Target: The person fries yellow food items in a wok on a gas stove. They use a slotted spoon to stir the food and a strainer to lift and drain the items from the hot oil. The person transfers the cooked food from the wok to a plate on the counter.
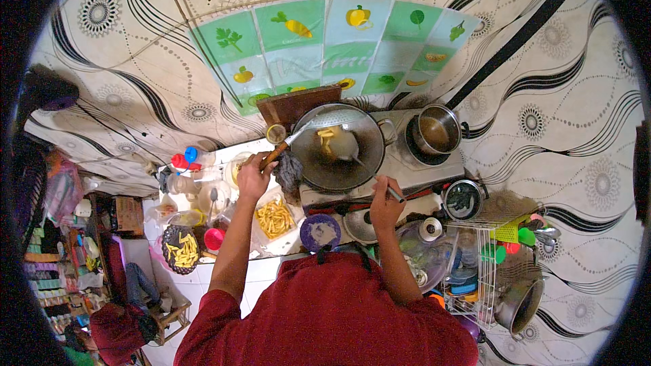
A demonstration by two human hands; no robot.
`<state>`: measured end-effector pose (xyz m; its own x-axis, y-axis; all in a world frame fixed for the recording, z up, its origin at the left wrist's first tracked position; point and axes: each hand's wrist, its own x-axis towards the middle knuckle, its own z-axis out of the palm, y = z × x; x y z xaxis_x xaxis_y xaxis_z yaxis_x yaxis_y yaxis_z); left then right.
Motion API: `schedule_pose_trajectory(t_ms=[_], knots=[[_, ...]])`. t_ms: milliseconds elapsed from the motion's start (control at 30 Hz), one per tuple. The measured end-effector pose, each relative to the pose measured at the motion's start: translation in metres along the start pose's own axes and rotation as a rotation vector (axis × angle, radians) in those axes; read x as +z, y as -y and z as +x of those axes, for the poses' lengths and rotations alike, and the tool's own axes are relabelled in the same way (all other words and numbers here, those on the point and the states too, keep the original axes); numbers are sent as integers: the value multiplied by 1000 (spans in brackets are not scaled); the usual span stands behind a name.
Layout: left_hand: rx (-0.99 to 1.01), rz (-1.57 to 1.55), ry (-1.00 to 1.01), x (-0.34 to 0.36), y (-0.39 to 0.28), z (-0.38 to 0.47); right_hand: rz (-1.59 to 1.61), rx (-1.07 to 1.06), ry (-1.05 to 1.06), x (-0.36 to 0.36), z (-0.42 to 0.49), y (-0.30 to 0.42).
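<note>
My left hand (254, 175) grips the wooden handle of a perforated metal skimmer (338, 118), its head over the far side of a dark wok (305, 173). My right hand (385, 201) holds the thin metal handle of a wide turner (342, 145), which reaches down into the wok. Several yellow strips, like potato fries (325, 137), show by the turner's head; whether they lie on it is unclear. Left of the wok, a clear plastic container (260, 234) bears golden fried strips. Paler strips fill a black basket (168, 234). A purple bowl (305, 241) contains white powder.
A saucepan (438, 129) sits on the stove's right burner. Below it are a small pot (463, 198), a metal lid (358, 226) and a wire dish rack (470, 264). A dark cloth (289, 173) lies beside the wok. Cups and jars (211, 195) crowd the left counter.
</note>
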<state>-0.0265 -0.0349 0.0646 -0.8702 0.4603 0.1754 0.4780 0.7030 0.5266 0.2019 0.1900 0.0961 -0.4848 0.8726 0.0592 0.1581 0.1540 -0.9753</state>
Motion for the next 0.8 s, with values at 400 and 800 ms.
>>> schedule_pose_trajectory(t_ms=[400,800], knots=[[-1,-39,7,-2,-4,0,12,28,-18,22,-2,-8],[21,-14,-15,6,1,-3,-64,-159,-47,9,-21,-53]])
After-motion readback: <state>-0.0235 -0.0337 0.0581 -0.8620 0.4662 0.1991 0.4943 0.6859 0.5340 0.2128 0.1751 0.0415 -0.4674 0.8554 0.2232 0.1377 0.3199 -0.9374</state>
